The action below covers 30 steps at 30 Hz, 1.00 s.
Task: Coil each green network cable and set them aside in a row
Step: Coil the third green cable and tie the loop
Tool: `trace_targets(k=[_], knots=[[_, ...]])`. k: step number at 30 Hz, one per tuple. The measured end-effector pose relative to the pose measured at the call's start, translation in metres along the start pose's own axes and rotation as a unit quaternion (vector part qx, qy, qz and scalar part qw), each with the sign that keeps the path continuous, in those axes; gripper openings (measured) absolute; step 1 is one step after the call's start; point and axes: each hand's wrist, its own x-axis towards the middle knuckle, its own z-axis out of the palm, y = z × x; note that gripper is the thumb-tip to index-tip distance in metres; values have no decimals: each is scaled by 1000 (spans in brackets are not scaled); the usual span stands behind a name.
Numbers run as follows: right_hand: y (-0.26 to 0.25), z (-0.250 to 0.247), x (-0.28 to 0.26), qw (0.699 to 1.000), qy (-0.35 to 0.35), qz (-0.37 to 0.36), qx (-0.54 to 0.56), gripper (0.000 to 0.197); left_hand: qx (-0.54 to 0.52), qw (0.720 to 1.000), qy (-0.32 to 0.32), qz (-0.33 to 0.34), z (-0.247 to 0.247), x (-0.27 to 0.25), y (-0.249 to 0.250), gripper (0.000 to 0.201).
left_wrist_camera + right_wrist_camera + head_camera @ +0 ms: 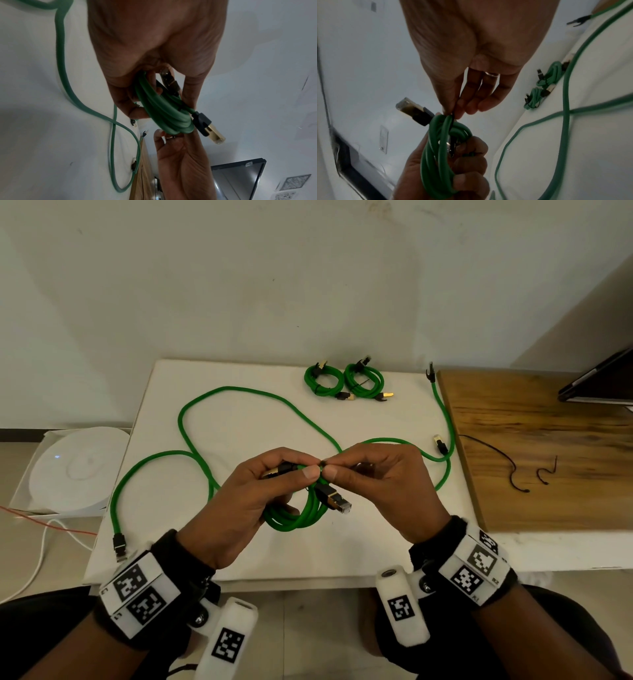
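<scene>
Fingers of the left hand (239, 505) curl round a coiled green cable (298, 511), held above the white bench (239, 556) near its front edge, with the thumb pressed on top of the loops. One black and gold plug (334, 498) of that coil sticks out to the right below the thumbs. The right hand (387, 491) meets the left at the top of the coil, its thumb and forefinger pinching a thin black tie (453, 119) that crosses the loops; the other fingers hang loosely spread, a ring (491, 74) on one. How far the tie wraps round the coil is hidden behind the strands.

Both wrists are raised off the bench, palms turned toward each other. Two tied coils (344, 381) lie side by side, touching, at the far edge. Two loose green cables (239, 395) sprawl across the bench, crossing behind the hands. Two more black ties (507, 463) lie on the wooden board (548, 501) to the right.
</scene>
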Motion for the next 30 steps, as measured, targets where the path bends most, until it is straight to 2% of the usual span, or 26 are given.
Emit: trace_targets(k=[3,10,12,17,23,27,30], knots=[[2,1,-1,996,17,58,73,9,-6,1000,2,2,1,-1,1,23],[1,-1,-1,998,-22,52,39,8,50,999,10,10,0,-1,-1,27],[2,-2,-1,997,-16,70,39,15,62,998,8,11,0,-2,0,26],[3,0,0,993,0,105,-46,7,117,992,18,36,3,-2,-1,16],[-1,-6,1,981,-37,86,-171,10,151,988,26,38,5,-1,-7,14],[3,-3,0,974,10,69,-217,12,151,987,37,30,5,1,-5,12],[3,-1,-1,976,20,85,-201,13,185,982,33,35,4,4,-8,23]])
